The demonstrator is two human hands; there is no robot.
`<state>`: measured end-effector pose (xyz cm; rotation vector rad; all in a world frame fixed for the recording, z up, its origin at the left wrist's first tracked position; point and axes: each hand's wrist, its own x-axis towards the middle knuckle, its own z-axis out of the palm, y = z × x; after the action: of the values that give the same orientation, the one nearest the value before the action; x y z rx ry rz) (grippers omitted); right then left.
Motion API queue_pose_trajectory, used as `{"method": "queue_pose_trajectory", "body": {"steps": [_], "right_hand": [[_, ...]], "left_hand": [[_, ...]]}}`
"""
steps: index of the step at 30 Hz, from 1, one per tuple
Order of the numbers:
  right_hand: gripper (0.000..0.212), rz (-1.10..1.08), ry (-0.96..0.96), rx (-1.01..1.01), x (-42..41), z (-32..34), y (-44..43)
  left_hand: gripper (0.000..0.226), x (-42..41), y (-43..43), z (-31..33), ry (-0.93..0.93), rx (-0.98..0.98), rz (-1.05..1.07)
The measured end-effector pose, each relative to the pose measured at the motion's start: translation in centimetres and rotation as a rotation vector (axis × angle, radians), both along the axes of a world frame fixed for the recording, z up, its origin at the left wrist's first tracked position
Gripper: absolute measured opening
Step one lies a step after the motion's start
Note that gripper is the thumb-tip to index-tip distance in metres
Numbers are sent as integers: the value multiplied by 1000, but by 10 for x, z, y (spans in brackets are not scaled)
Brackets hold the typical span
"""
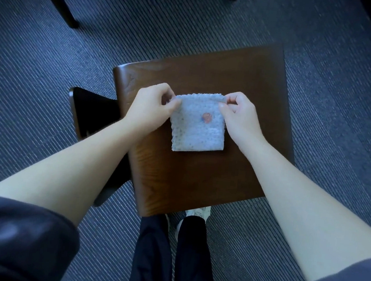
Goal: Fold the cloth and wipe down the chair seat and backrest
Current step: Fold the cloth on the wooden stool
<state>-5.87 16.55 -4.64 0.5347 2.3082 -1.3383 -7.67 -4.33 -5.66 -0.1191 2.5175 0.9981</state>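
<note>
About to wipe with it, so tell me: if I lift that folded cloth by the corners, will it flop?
Probably floppy: the cloth bends where the left hand and right hand pinch its far corners. Likely light, and its nubby weave should grip the chair seat.

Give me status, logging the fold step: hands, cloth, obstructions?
Left hand and right hand each pinch a far corner of the cloth. Cloth folded, lying on chair seat. Nothing in the way.

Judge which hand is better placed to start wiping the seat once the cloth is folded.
Probably right. The right hand pinches the cloth over the open middle of the chair seat; the left hand pinches nearer the seat's left edge.
</note>
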Motion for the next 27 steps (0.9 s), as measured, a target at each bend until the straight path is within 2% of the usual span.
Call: {"method": "queue_pose_trajectory", "body": {"steps": [7, 13, 17, 18, 21, 23, 27], "right_hand": [[6, 69, 17, 161, -13, -13, -7], [7, 73, 51, 196, -14, -18, -13], [3, 64, 28, 293, -13, -19, -20], [9, 71, 35, 341, -13, -18, -22], [36, 236, 191, 641, -10, -14, -21], [52, 430, 314, 744, -8, -15, -18], [73, 800, 230, 875, -15, -31, -22]], "left_hand": [[11, 4, 3, -4, -36, 28, 189], [4, 5, 8, -6, -35, 24, 245], [8, 6, 10, -10, -22, 18, 271], [10, 7, 11, -10, -13, -1, 270], [17, 9, 13, -6, 8, -24, 303], [17, 13, 11, -2, -8, 16, 368], [4, 30, 2, 2, -192, 88, 423]]}}
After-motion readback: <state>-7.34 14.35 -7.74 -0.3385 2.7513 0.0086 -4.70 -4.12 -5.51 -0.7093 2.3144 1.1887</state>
